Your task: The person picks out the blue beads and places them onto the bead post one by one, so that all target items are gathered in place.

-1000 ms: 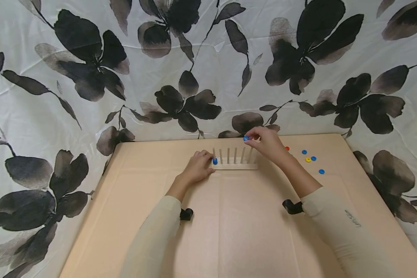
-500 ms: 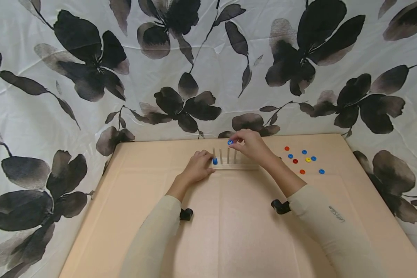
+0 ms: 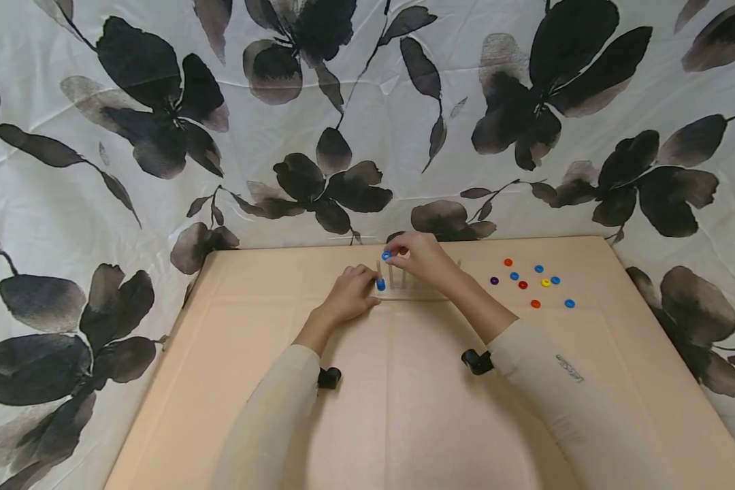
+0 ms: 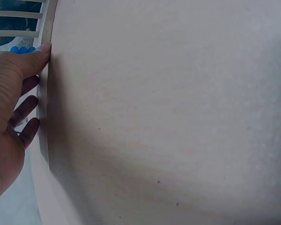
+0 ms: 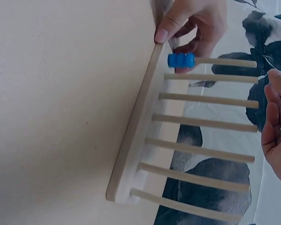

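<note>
A wooden rack (image 5: 133,136) with a row of several upright pegs stands toward the far edge of the table. My left hand (image 3: 348,296) grips its left end, thumb (image 4: 43,50) on the front of the base and fingers behind. Blue rings (image 5: 181,60) are stacked at the bottom of the leftmost peg, right by that hand. Between thumb and fingertips, my right hand (image 3: 425,260) pinches another blue ring (image 3: 386,256), close by the top of that same peg. In the right wrist view the pinched ring is hidden. The other pegs (image 5: 203,123) carry no rings.
Loose rings lie to the right of the rack: several blue ones (image 3: 569,303), some red ones (image 3: 535,304), a yellow one (image 3: 546,282) and a dark purple one (image 3: 494,280). A floral cloth (image 3: 220,122) hangs behind the table (image 3: 392,395).
My right hand has moved left along the rack with the blue ring, from above its right end to the leftmost peg. My left hand has stayed in place.
</note>
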The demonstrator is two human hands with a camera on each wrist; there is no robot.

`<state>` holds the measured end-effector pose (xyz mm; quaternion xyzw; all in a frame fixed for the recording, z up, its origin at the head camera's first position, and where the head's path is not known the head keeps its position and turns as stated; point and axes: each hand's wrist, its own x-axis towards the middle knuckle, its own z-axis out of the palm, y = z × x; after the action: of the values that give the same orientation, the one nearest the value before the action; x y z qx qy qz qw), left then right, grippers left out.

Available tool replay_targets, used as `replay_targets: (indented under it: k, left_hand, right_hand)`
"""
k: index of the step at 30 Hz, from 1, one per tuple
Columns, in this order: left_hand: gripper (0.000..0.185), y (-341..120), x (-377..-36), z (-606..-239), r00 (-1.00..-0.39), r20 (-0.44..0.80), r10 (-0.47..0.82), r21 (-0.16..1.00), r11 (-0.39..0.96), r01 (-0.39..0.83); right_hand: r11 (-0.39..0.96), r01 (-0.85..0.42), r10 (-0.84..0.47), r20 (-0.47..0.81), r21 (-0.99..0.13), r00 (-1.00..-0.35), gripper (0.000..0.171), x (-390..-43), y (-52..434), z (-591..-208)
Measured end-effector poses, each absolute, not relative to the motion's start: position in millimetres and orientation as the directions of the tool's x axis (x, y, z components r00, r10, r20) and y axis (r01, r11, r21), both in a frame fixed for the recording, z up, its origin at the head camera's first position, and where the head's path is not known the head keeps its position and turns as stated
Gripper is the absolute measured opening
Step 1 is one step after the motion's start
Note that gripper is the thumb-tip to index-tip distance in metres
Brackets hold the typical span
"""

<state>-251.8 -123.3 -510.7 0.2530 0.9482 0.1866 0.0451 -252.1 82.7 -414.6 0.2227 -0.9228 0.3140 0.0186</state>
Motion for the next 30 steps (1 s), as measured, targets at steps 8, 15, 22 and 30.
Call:
replay_targets:
  k: [8, 15, 22, 30]
  left_hand:
    - [0.052, -124, -250, -511, -0.866, 0.011, 0.499, 0.388, 0.796, 0.464]
    - [0.052, -125, -249, -511, -0.865, 0.006, 0.501, 0.387, 0.797, 0.465]
    - [0.052, -124, -249, -509, -0.862, 0.007, 0.507, 0.383, 0.795, 0.47]
    - [0.052, -125, -247, -509, -0.863, 0.013, 0.506, 0.391, 0.792, 0.47]
  right_hand:
    - [0.731, -0.459, -0.445, 0.158, -0.505, -0.882, 0.019, -251, 70, -415]
    - [0.757, -0.429, -0.44, 0.1, -0.492, -0.892, 0.02, -251, 63, -414]
    - [0.775, -0.417, -0.436, 0.076, -0.475, -0.897, 0.02, -253, 61, -417]
    - [0.769, -0.428, -0.437, 0.099, -0.474, -0.894, 0.017, -251, 61, -419]
